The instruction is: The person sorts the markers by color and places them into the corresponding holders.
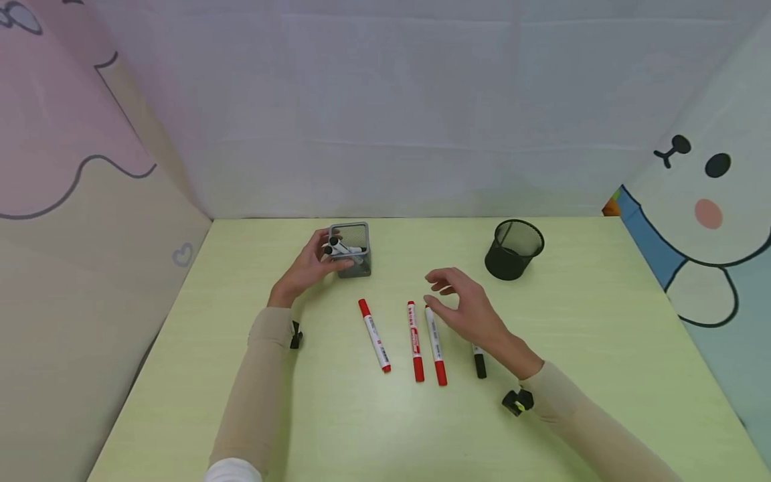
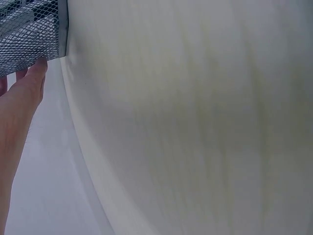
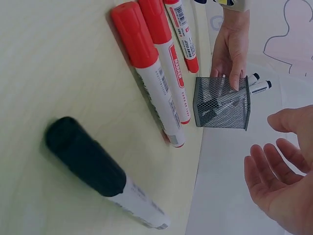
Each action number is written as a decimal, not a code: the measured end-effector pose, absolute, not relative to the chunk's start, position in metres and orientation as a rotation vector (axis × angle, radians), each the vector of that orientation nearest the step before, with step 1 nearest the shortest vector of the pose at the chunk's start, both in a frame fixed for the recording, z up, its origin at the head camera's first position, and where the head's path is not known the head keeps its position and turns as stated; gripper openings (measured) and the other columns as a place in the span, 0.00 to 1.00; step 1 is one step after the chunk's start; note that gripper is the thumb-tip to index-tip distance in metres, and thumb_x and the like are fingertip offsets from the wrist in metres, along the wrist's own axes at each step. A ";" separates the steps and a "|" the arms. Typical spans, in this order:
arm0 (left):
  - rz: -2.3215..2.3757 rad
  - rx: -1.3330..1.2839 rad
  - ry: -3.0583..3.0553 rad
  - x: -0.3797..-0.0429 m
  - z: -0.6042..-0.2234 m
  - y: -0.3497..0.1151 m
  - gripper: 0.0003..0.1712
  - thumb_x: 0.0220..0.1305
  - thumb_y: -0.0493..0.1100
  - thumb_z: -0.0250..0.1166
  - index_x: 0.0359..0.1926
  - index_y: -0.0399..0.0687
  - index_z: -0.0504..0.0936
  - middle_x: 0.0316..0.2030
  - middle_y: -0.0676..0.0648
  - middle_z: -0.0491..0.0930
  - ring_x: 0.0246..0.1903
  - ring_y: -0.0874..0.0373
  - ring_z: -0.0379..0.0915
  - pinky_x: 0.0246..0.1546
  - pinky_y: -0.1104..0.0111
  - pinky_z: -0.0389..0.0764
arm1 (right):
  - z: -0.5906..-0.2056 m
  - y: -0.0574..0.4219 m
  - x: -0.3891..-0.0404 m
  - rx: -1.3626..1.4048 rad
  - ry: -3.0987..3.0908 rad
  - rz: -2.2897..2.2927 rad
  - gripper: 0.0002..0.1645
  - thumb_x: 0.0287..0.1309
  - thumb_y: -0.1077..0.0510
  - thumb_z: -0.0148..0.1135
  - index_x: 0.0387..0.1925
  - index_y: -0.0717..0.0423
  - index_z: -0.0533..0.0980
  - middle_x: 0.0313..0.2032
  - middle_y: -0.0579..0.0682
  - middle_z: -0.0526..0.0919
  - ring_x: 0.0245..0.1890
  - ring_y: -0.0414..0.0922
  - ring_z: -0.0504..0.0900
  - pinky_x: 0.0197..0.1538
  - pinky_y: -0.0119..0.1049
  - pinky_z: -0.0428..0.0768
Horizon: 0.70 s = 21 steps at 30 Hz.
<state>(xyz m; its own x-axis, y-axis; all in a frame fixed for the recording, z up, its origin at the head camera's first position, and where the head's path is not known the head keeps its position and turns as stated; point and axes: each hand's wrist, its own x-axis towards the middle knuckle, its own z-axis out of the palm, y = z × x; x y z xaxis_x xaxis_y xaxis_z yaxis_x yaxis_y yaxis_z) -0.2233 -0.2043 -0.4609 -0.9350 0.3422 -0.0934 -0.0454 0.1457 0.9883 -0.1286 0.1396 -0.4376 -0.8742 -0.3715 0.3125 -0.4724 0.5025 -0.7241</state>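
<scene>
My left hand [image 1: 304,269] grips the square grey mesh pen holder [image 1: 359,268] from its left side, thumb across the front. Black-tipped white markers [image 1: 340,247] lean inside the holder. In the left wrist view, fingertips touch the mesh wall [image 2: 30,46]. My right hand [image 1: 470,313] hovers over the table with nothing in it, thumb apart from loosely bent fingers. Below and left of it lie a red-capped marker [image 1: 436,348], another with a red label [image 1: 415,341] and a third [image 1: 375,336]. A black-capped marker [image 3: 88,159] lies partly hidden under the right hand in the head view.
A round black mesh cup [image 1: 507,263] stands at the back right, beyond my right hand. The pale yellow-green table [image 1: 349,428] ends at the back against a white cloth [image 1: 397,120]. Printed curtains [image 1: 717,221] hang at both sides.
</scene>
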 end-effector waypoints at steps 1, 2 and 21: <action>1.855 0.288 2.134 -0.224 -0.461 -0.204 0.46 0.65 0.33 0.72 0.76 0.44 0.54 0.74 0.33 0.56 0.68 0.43 0.61 0.62 0.57 0.70 | -0.438 0.142 -0.127 0.732 -2.624 1.315 0.22 0.62 0.64 0.72 0.56 0.60 0.77 0.51 0.53 0.82 0.49 0.49 0.83 0.53 0.46 0.84; 1.856 0.287 2.135 -0.224 -0.461 -0.204 0.46 0.65 0.33 0.72 0.76 0.44 0.54 0.73 0.33 0.56 0.68 0.43 0.61 0.61 0.58 0.71 | -0.438 0.144 -0.125 0.723 -2.627 1.311 0.22 0.62 0.64 0.72 0.56 0.61 0.77 0.51 0.53 0.82 0.49 0.49 0.83 0.53 0.46 0.84; 1.858 0.291 2.144 -0.225 -0.465 -0.204 0.46 0.65 0.35 0.72 0.75 0.45 0.54 0.74 0.34 0.57 0.68 0.44 0.61 0.61 0.57 0.71 | -0.460 0.179 -0.099 0.530 -2.729 1.265 0.24 0.60 0.67 0.73 0.56 0.65 0.75 0.50 0.60 0.82 0.48 0.53 0.83 0.50 0.51 0.85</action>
<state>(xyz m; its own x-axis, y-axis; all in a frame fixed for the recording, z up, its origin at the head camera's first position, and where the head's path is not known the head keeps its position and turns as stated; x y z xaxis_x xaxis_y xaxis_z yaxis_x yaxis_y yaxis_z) -0.2252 -0.2043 -0.4650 -0.9379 0.3364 -0.0847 -0.0360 0.1483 0.9883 -0.0989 0.1788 -0.4601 -0.9360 -0.2735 0.2217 -0.3459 0.5974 -0.7235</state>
